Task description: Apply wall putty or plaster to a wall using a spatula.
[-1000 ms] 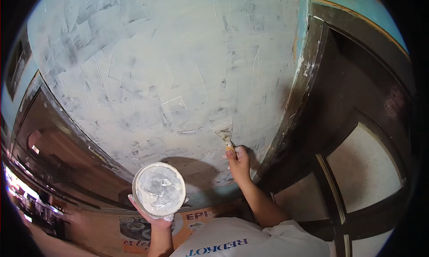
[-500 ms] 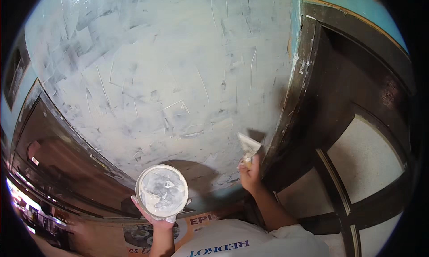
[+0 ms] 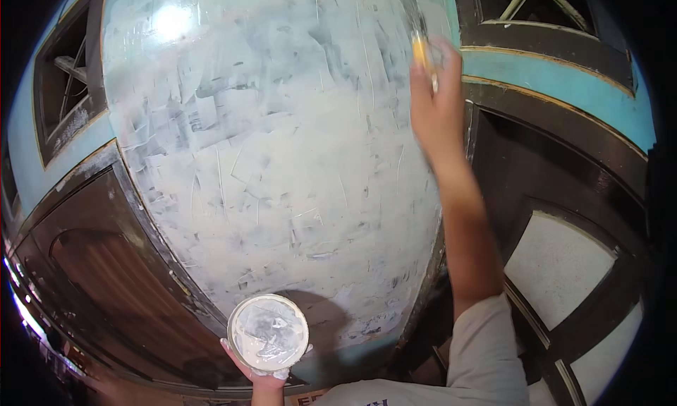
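My left hand (image 3: 262,375) grips a round tub (image 3: 268,333) from below, low in front of the wall. White paste coats its inside and rim. High at the right, my right hand (image 3: 438,99) is wrapped round the yellow handle of a putty knife (image 3: 419,47), its blade blurred and pointing up against or close to the wall; contact I cannot tell. The wall (image 3: 303,152) is covered in smeared whitish putty, with grey patches and thin ridges showing through.
A dark brown door (image 3: 557,159) with pale panels stands to the right, its frame bordering the wall. Another brown door (image 3: 106,279) is at the left, below a vent opening (image 3: 70,71). Light blue paint (image 3: 550,74) shows above the right door.
My right hand has risen from low beside the right door frame to high on the wall with the putty knife. The view has tilted up; the tub stays in my left hand.
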